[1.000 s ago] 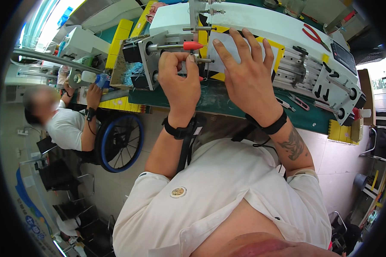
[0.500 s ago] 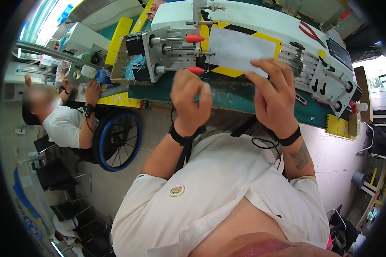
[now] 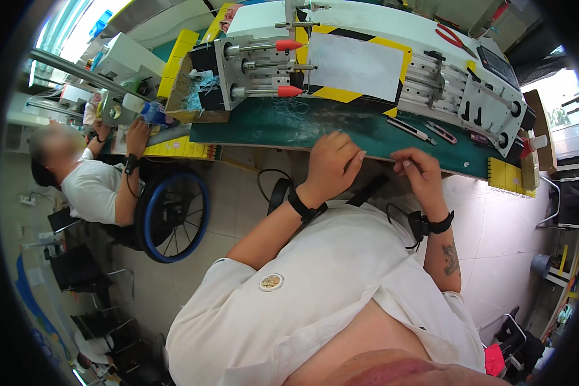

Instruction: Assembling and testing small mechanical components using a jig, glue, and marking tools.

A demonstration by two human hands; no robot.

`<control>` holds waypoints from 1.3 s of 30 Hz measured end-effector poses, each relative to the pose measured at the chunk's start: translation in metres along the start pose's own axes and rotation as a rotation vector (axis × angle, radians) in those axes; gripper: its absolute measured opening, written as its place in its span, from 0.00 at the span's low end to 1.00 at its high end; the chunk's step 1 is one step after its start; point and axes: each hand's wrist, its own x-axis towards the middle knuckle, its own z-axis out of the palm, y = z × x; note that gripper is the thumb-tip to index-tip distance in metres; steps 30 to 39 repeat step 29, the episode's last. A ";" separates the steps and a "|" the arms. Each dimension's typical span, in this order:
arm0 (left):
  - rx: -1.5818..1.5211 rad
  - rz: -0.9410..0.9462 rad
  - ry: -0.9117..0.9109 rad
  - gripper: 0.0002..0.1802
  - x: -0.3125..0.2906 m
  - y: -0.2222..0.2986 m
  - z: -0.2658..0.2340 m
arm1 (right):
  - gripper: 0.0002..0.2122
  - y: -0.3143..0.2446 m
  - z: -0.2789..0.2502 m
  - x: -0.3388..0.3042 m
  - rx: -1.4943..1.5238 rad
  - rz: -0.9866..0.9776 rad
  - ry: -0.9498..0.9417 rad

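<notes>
My left hand is closed at the green table's front edge, fingers curled and thumb against them. To its right, my right hand is bent into a pinch, its fingertips turned toward the left hand. Anything between the fingers is too fine to make out. Beyond them stands a bench machine with two red cone tips on metal rods and a white panel edged in yellow-black tape. Neither hand touches it. Nearest my right hand lie a utility knife and a second, reddish cutter.
Loose pale threads lie on the green tabletop. Red pliers and a control screen are at the back right. A yellow pad covers the right corner. On the left, another person sits in a blue-rimmed wheelchair.
Both hands have drawn back from the machine to the table's front edge. My left hand has shifted right, closer to the right one. The utility knife now shows uncovered.
</notes>
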 end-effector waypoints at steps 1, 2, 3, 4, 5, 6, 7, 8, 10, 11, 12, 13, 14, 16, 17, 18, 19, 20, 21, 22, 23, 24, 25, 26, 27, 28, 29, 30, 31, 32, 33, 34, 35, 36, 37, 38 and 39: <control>0.058 0.021 -0.005 0.06 -0.001 0.000 0.001 | 0.12 0.001 0.000 -0.001 0.055 0.003 0.008; 0.060 0.028 -0.003 0.06 -0.001 0.001 0.002 | 0.12 0.001 -0.002 -0.001 0.108 0.006 0.018; 0.066 0.018 0.010 0.07 -0.002 0.001 0.003 | 0.12 0.002 -0.002 0.000 0.108 0.000 0.021; 0.073 0.007 0.024 0.07 -0.003 0.001 0.005 | 0.12 0.004 -0.002 0.002 0.124 0.020 0.035; 0.075 0.011 0.026 0.07 -0.003 0.001 0.005 | 0.12 0.005 -0.001 0.003 0.140 0.042 0.048; 0.090 0.023 0.034 0.07 -0.003 0.002 0.006 | 0.12 0.006 0.000 0.003 0.140 0.038 0.049; 0.106 0.034 0.043 0.06 -0.003 0.002 0.007 | 0.12 0.006 0.002 0.003 0.116 0.012 0.061; 0.109 0.036 0.043 0.06 -0.004 0.002 0.007 | 0.12 0.007 0.004 0.004 0.094 -0.014 0.073; 0.126 0.037 0.043 0.06 -0.004 0.001 0.009 | 0.12 0.010 0.005 0.004 0.064 -0.050 0.074; 0.127 0.039 0.041 0.06 -0.004 0.001 0.009 | 0.12 0.010 0.005 0.004 0.032 -0.082 0.078; 0.132 0.039 0.044 0.06 -0.003 0.001 0.010 | 0.12 0.009 0.005 0.004 0.034 -0.083 0.080; 0.136 0.040 0.046 0.06 -0.003 0.001 0.011 | 0.12 0.008 0.005 0.004 0.043 -0.085 0.089; 0.134 0.043 0.043 0.06 -0.003 0.001 0.012 | 0.12 0.007 0.005 0.004 0.051 -0.086 0.099; 0.135 0.037 0.057 0.07 -0.004 0.000 0.012 | 0.11 0.005 0.006 0.003 0.042 -0.092 0.102; 0.133 0.042 0.054 0.07 -0.003 0.000 0.013 | 0.11 0.006 0.006 0.004 0.033 -0.101 0.100; 0.138 0.044 0.054 0.07 -0.003 0.000 0.013 | 0.11 0.006 0.007 0.004 0.032 -0.101 0.107; 0.143 0.045 0.054 0.07 -0.002 0.000 0.013 | 0.11 0.006 0.008 0.004 0.022 -0.094 0.113; 0.139 0.045 0.050 0.07 -0.002 0.000 0.014 | 0.11 0.007 0.009 0.001 0.014 -0.081 0.117; 0.156 0.049 0.054 0.07 -0.003 0.000 0.014 | 0.11 0.006 0.009 0.000 0.014 -0.077 0.120; 0.173 0.052 0.059 0.07 -0.003 0.001 0.014 | 0.11 0.003 0.008 0.001 0.017 -0.085 0.119; 0.170 0.053 0.054 0.07 -0.003 0.001 0.013 | 0.11 0.002 0.008 0.001 0.020 -0.093 0.120; 0.153 0.046 0.062 0.07 -0.002 0.001 0.013 | 0.11 0.003 0.008 0.001 0.021 -0.089 0.123; 0.136 0.039 0.071 0.07 -0.003 0.001 0.012 | 0.11 0.005 0.008 0.001 0.017 -0.088 0.116; 0.134 0.039 0.070 0.07 -0.003 0.001 0.011 | 0.11 0.006 0.007 0.001 0.010 -0.087 0.109; 0.071 0.025 0.045 0.07 -0.004 0.001 0.008 | 0.11 0.005 0.006 0.001 0.009 -0.086 0.111; 0.008 0.011 0.021 0.07 -0.005 0.000 0.005 | 0.11 0.002 0.005 0.001 0.016 -0.073 0.093; 0.005 0.010 0.021 0.07 -0.007 0.001 0.006 | 0.11 -0.001 0.004 0.000 0.022 -0.060 0.075; 0.005 0.010 0.021 0.07 -0.007 0.001 0.006 | 0.11 -0.001 0.004 0.000 0.022 -0.060 0.075; 0.005 0.010 0.021 0.07 -0.007 0.001 0.006 | 0.11 -0.001 0.004 0.000 0.022 -0.060 0.075; 0.005 0.010 0.021 0.07 -0.007 0.001 0.006 | 0.11 -0.001 0.004 0.000 0.022 -0.060 0.075; 0.005 0.010 0.021 0.07 -0.007 0.001 0.006 | 0.11 -0.001 0.004 0.000 0.022 -0.060 0.075; 0.005 0.010 0.021 0.07 -0.007 0.001 0.006 | 0.11 -0.001 0.004 0.000 0.022 -0.060 0.075; 0.005 0.010 0.021 0.07 -0.007 0.001 0.006 | 0.11 -0.001 0.004 0.000 0.022 -0.060 0.075; 0.005 0.010 0.021 0.07 -0.007 0.001 0.006 | 0.11 -0.001 0.004 0.000 0.022 -0.060 0.075; 0.005 0.010 0.021 0.07 -0.007 0.001 0.006 | 0.11 -0.001 0.004 0.000 0.022 -0.060 0.075; 0.005 0.010 0.021 0.07 -0.007 0.001 0.006 | 0.11 -0.001 0.004 0.000 0.022 -0.060 0.075; 0.005 0.010 0.021 0.07 -0.007 0.001 0.006 | 0.11 -0.001 0.004 0.000 0.022 -0.060 0.075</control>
